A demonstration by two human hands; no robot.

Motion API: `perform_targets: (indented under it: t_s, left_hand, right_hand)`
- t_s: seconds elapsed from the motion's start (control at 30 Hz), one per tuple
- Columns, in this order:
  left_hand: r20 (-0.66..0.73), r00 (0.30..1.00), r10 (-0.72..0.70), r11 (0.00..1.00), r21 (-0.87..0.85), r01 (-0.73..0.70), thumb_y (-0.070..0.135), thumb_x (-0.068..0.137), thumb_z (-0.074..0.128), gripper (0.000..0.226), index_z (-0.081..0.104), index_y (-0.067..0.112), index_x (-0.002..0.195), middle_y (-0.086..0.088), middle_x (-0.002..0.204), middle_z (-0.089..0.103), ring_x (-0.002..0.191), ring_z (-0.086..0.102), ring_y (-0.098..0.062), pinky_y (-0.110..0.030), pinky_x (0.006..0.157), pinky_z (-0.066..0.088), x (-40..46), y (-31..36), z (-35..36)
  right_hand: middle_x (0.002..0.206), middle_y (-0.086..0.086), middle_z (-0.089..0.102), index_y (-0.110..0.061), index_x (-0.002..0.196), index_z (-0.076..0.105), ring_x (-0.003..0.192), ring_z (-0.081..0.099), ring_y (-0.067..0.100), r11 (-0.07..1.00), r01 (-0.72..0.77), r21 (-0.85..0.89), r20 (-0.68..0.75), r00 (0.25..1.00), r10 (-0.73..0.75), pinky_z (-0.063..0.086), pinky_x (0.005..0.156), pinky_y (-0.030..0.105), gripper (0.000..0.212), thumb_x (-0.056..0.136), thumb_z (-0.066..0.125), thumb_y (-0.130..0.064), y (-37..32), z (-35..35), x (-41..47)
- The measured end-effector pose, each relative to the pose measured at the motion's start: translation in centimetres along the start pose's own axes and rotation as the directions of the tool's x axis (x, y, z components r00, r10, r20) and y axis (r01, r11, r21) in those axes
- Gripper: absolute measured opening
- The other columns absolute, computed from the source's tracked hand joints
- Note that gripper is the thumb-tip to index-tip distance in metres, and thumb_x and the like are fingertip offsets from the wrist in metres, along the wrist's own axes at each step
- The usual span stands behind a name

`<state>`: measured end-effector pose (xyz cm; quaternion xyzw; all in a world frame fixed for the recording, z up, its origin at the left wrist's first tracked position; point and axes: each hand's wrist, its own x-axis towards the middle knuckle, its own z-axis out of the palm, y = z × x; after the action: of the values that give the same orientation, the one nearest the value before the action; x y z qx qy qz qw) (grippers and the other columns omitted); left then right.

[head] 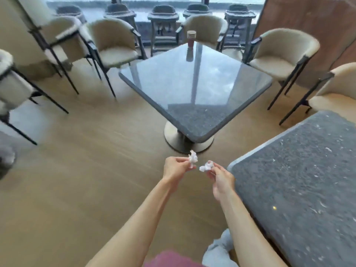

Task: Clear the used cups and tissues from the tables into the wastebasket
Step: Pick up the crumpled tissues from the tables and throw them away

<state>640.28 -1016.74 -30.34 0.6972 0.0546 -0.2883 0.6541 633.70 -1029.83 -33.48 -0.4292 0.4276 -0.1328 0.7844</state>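
My left hand pinches a crumpled white tissue over the wooden floor. Just to its right, my right hand pinches a second crumpled white tissue. The two tissues sit close together without touching. A stack of red paper cups stands upright at the far corner of the glossy dark table ahead. No wastebasket is in view.
A second speckled dark table lies at my right, close to my right arm. Cream chairs ring the glossy table, with high chairs along the window behind. Open wooden floor stretches to the left.
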Motion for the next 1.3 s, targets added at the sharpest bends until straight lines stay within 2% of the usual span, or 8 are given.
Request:
perform_targets:
  t_s: [0.17,0.33,0.57,0.7,0.83,1.03,1.17,1.3]
  left_hand:
    - [-0.236,0.97,0.064,0.96,-0.252,-0.125,0.008,0.09,0.075,0.012,0.078,0.008,0.078,-0.007,0.083,0.077,0.081,0.073,-0.019,-0.025,0.087,0.058,-3.5,1.3,-12.8]
    - [-0.486,0.873,0.041,0.874,-0.406,-0.267,0.003,0.089,0.074,0.01,0.075,-0.001,0.081,-0.016,0.086,0.075,0.085,0.071,-0.026,-0.021,0.08,0.059,-7.2,2.0,-23.1]
    - [-0.761,0.649,-0.002,0.759,-0.424,-0.494,-0.006,0.086,0.075,0.015,0.071,0.001,0.098,-0.012,0.088,0.077,0.082,0.077,-0.022,-0.024,0.08,0.06,-11.8,2.3,-36.6]
    - [-0.878,0.479,-0.004,0.747,-0.321,-0.583,-0.006,0.087,0.073,0.028,0.071,0.007,0.113,-0.014,0.098,0.078,0.09,0.077,-0.029,-0.025,0.085,0.059,-13.7,3.8,-45.0]
    - [-0.949,0.315,-0.004,0.797,-0.193,-0.572,-0.002,0.089,0.072,0.018,0.077,0.006,0.104,-0.012,0.096,0.079,0.093,0.076,-0.025,-0.024,0.089,0.058,-15.9,6.5,-53.5]
    - [-0.993,0.055,-0.1,0.763,-0.112,-0.637,-0.001,0.087,0.074,0.013,0.078,0.007,0.096,-0.011,0.091,0.08,0.092,0.077,-0.022,-0.028,0.091,0.057,-18.7,8.2,-62.8]
    - [-0.973,-0.07,-0.222,0.736,-0.12,-0.666,0.003,0.087,0.076,0.01,0.079,0.007,0.096,-0.01,0.092,0.08,0.097,0.076,-0.023,-0.035,0.099,0.054,-21.6,5.4,-68.1]
    - [-0.924,-0.174,-0.34,0.695,-0.122,-0.709,0.012,0.081,0.083,0.012,0.081,0.01,0.093,-0.008,0.094,0.08,0.099,0.075,-0.018,-0.029,0.097,0.052,-25.9,1.5,-74.8]
  right_hand:
    - [0.071,0.011,0.073,0.002,0.095,0.069,0.057,0.071,0.019,0.995,-0.083,-0.058,0.223,0.97,0.094,0.057,0.053,0.02,0.01,0.094,0.062,0.009,4.6,11.1,-4.7]
    - [0.067,0.011,0.071,0.008,0.096,0.067,0.057,0.07,0.017,0.979,-0.126,-0.158,0.412,0.893,0.181,0.06,0.061,0.021,0.016,0.094,0.054,0.016,7.5,20.7,-8.8]
    - [0.087,0.01,0.074,0.006,0.107,0.071,0.084,0.073,0.02,0.946,-0.167,-0.28,0.684,0.656,0.318,0.059,0.087,0.025,0.018,0.091,0.068,0.0,13.4,35.1,-15.4]
    - [0.091,0.008,0.076,0.002,0.111,0.071,0.089,0.074,0.018,0.936,-0.143,-0.322,0.765,0.543,0.346,0.059,0.084,0.021,0.036,0.077,0.076,-0.008,16.0,44.7,-19.2]
    - [0.095,0.009,0.078,-0.002,0.114,0.071,0.09,0.075,0.018,0.925,-0.129,-0.357,0.821,0.429,0.377,0.06,0.083,0.021,0.035,0.08,0.076,-0.009,18.5,54.6,-23.3]
    - [0.1,0.015,0.077,-0.001,0.114,0.072,0.096,0.074,0.03,0.874,-0.033,-0.485,0.845,0.242,0.478,0.062,0.079,0.029,0.029,0.087,0.076,-0.009,25.1,65.2,-30.8]
    - [0.1,0.019,0.077,0.003,0.11,0.072,0.098,0.074,0.034,0.819,0.067,-0.569,0.821,0.097,0.562,0.061,0.082,0.03,0.029,0.084,0.077,-0.009,31.4,69.0,-36.4]
    - [0.098,0.016,0.078,-0.003,0.102,0.076,0.099,0.073,0.03,0.769,0.176,-0.614,0.782,0.01,0.623,0.056,0.094,0.035,0.031,0.074,0.079,-0.016,38.3,72.7,-42.3]
